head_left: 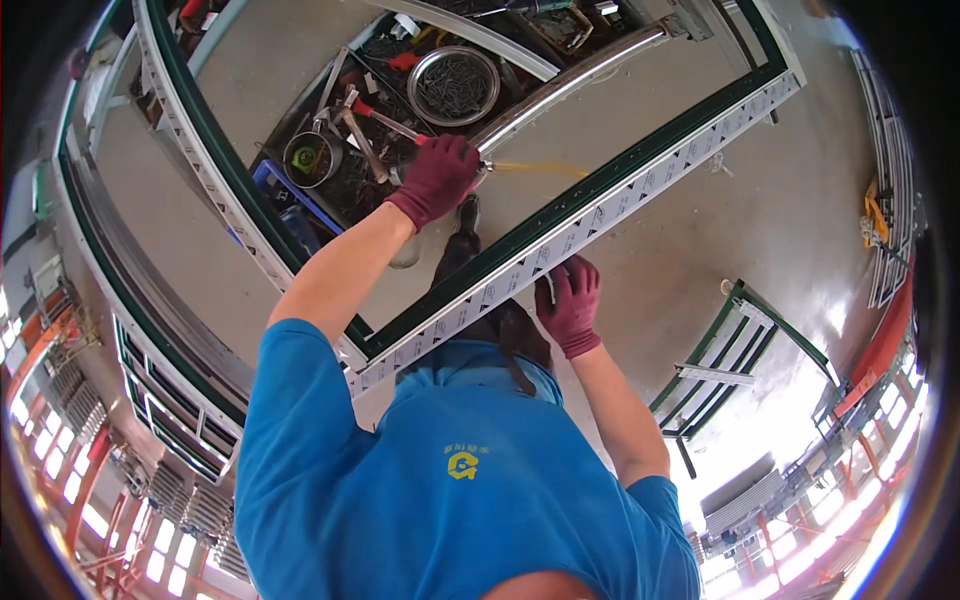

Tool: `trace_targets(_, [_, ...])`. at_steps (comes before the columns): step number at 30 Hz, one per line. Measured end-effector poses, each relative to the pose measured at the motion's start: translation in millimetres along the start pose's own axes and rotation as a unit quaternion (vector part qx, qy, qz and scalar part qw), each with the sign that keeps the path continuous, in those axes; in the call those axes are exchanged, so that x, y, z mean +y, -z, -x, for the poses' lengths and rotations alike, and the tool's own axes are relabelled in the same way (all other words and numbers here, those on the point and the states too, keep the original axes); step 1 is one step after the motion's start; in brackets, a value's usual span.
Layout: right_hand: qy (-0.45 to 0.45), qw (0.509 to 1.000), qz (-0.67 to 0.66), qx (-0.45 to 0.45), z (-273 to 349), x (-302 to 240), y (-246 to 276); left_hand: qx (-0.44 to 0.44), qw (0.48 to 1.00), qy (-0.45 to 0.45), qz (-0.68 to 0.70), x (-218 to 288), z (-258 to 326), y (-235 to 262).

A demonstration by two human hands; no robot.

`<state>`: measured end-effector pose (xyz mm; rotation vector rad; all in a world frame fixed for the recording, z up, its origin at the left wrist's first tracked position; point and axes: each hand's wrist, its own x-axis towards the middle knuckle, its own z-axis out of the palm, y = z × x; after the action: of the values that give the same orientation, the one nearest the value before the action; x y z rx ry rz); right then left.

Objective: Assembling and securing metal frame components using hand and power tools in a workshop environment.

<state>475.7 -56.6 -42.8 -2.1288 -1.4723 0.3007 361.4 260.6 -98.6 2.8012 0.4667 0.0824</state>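
My left hand (pixel 437 182), in a maroon glove, is closed over the near side of the tool tray, inside the opening of a large frame. A small shiny piece and a thin yellow strip (pixel 540 168) show at its fingers; what it grips is mostly hidden. Just beyond it lie a red-handled tool (pixel 385 121) and a hammer (pixel 362 142). The dark green frame (pixel 600 213), with white printed film along its edge, crosses in front of me. My right hand (pixel 571 305), also gloved, is beside its near edge, thumb and fingers apart; whether it touches the frame I cannot tell.
The tray holds a round metal bowl of screws (pixel 453 86) and a metal pot (pixel 312 159). A shiny metal tube (pixel 570 84) runs across beyond my left hand. A smaller green frame (pixel 745 360) is at right; long metal profiles (pixel 885 180) lie farther right.
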Motion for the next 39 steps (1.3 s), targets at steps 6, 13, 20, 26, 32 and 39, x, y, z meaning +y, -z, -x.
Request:
trace_targets(6, [-0.033, 0.995, 0.09, 0.026, -11.1, 18.1, 6.8, -0.048, 0.99, -0.123, -0.046, 32.8, 17.4, -18.5])
trace_targets(13, [-0.288, 0.875, -0.259, -0.291, -26.5, 46.1, -43.3, -0.073, 0.976, -0.202, -0.043, 35.2, 28.8, -22.3])
trace_targets(20, [-0.23, 0.772, -0.535, -0.255, 0.1, 65.7, -116.4, -0.148, 0.966, -0.202, 0.066, 27.7, 35.6, -14.3])
trace_targets(26, [-0.436, 0.518, -0.717, -0.162, 2.7, 76.8, -103.7, -0.049, 0.997, -0.058, -0.027, -59.5, 49.7, 6.7])
trace_targets(32, [-0.377, 0.604, -0.664, -0.226, -20.8, 86.8, -94.8, -0.222, 0.965, -0.126, -0.066, -78.8, 20.2, 15.2])
trace_targets(39, [-0.055, 0.976, -0.123, -0.171, -91.2, 25.8, -58.0, -0.229, 0.95, -0.12, 0.178, -43.5, 13.5, 5.5])
